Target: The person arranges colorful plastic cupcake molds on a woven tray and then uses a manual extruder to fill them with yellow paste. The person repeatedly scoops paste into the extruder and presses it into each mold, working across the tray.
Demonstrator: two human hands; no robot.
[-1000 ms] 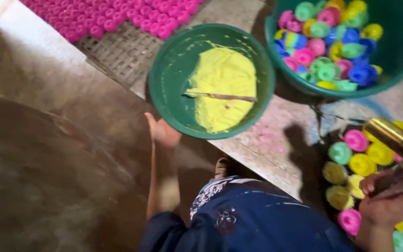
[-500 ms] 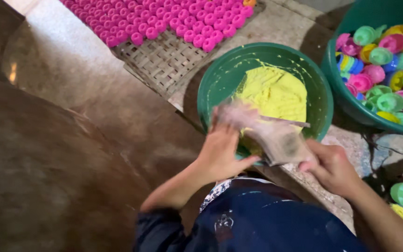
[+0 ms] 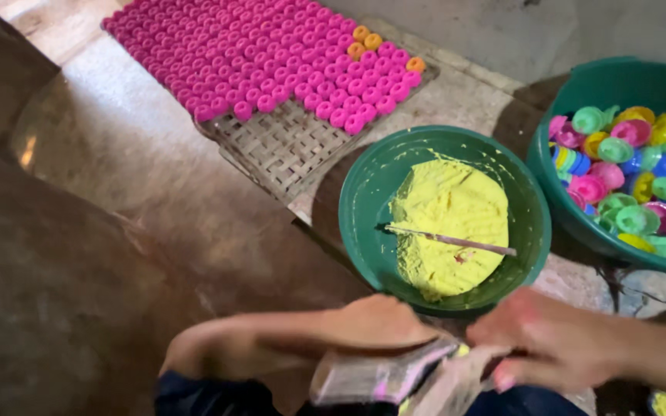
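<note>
Far left, a woven tray (image 3: 287, 146) on the floor carries rows of pink moulded pieces (image 3: 271, 62), with a few orange ones at their right end; its near part is bare, so filling looks well along but unfinished. Right of it stands a green bowl (image 3: 364, 192) of yellow paste with a stick (image 3: 449, 241) across. Near the camera, the left hand (image 3: 371, 323) and right hand (image 3: 541, 347) meet, fingers curled on a crumpled cloth (image 3: 395, 377). A tub (image 3: 618, 77) of coloured cups stands far right.
</note>
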